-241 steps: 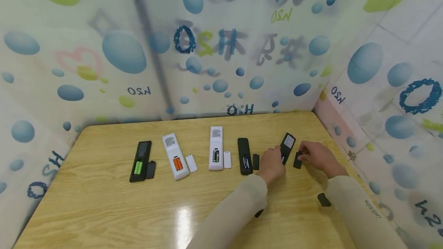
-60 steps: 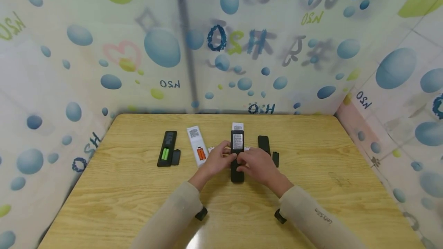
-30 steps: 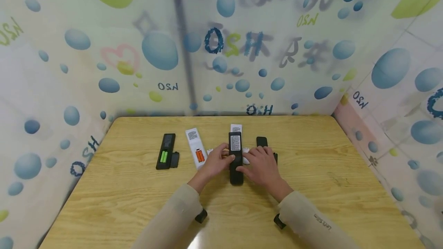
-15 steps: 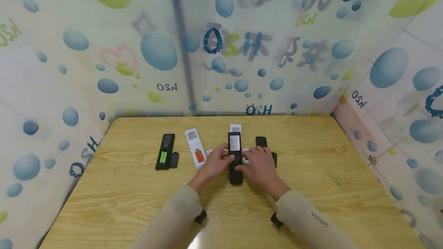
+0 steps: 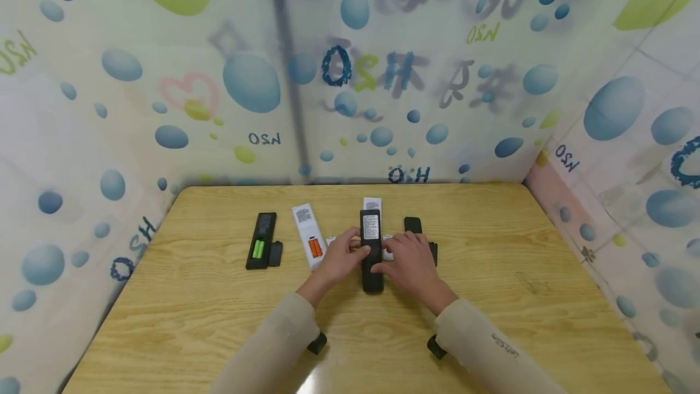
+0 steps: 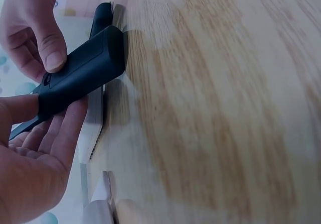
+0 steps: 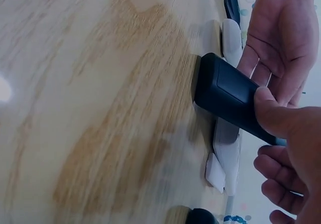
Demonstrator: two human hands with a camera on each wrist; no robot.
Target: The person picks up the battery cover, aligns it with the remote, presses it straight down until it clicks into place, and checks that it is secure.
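A black remote control (image 5: 373,281) is held back side up above the table, its white label toward the far end. The battery cover (image 7: 235,89) is seated in its back. My left hand (image 5: 340,255) grips the remote's left side, thumb on top; in the left wrist view its fingers (image 6: 72,126) reach underneath. My right hand (image 5: 414,265) is at the other side, its thumb (image 6: 51,53) pressing on the cover and its other fingers (image 7: 281,171) curled beside the remote.
Behind lie a black remote with green batteries (image 5: 259,249), a white one with orange batteries (image 5: 315,247), another white remote (image 5: 373,202) partly hidden, and a black remote (image 5: 413,224) behind my right hand. Loose covers lie beside them, including a black one (image 5: 276,254). Patterned curtains surround the wooden table (image 5: 492,321).
Eight seconds ago the remote lay at the right, its cover in my right hand. Now both hands hold it at the centre, cover on. Since two seconds ago my right thumb has slid down the cover.
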